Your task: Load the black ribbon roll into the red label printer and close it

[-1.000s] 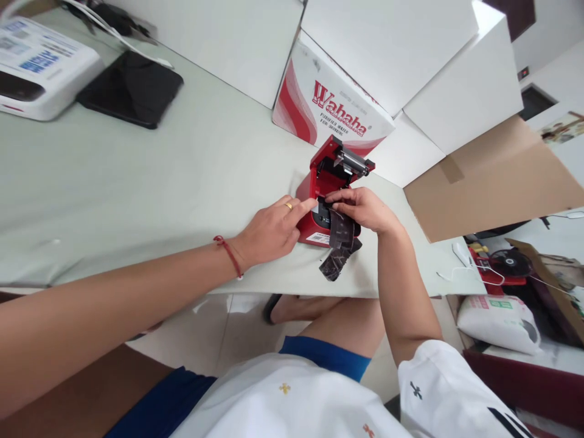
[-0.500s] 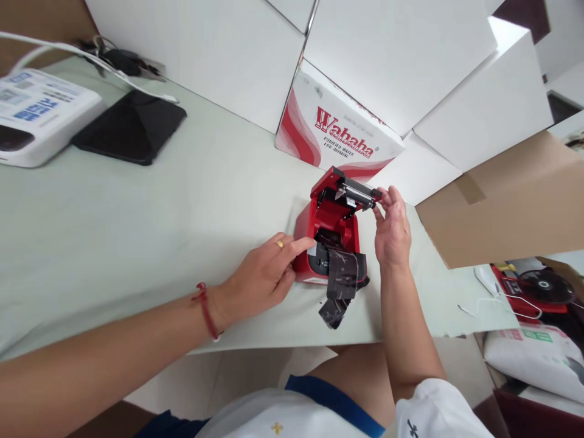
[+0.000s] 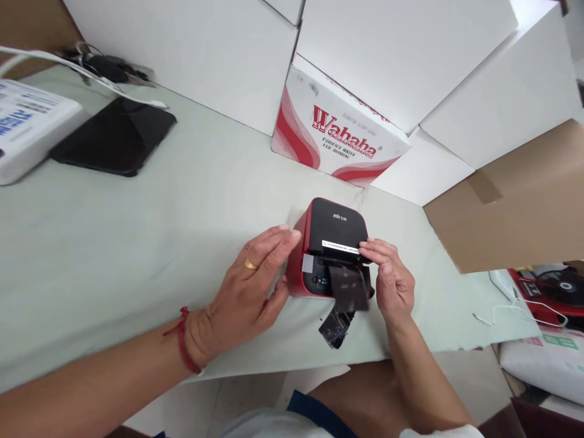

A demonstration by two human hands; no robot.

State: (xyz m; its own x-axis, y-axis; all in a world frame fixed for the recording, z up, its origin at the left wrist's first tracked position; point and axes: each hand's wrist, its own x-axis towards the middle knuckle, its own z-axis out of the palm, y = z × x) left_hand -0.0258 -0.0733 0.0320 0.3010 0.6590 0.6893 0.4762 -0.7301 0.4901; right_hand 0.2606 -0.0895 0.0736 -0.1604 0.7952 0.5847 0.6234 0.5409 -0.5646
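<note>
Stretching across the view, the pale green tabletop (image 3: 182,201) is backed by stacked white boxes (image 3: 401,61), among which a red-and-white Wahaha carton (image 3: 342,137) is set. A brown cardboard panel (image 3: 515,194) is seen to their right. At the far left, a dark flat device (image 3: 116,135) is laid beside a white device (image 3: 34,125), with a white cable (image 3: 157,104) and some keys (image 3: 114,68) placed behind. At the right, a white sack (image 3: 542,359) and a red item with a black disc (image 3: 542,292) are partly shown. Pale floor tiles (image 3: 250,392) are glimpsed below the near edge.

Between the two hands, toward the front of the table, a red printer-like device (image 3: 296,274) is stood with its black lid (image 3: 337,225) lowered. From its front, a dark strip (image 3: 349,286) is let out and bent down onto the tabletop. The left hand (image 3: 250,283) is held with fingers extended and thumb apart, its fingertips rested against the device's left side. The right hand (image 3: 392,277) is held with fingers side by side, their tips laid on the lid's front right corner.
</note>
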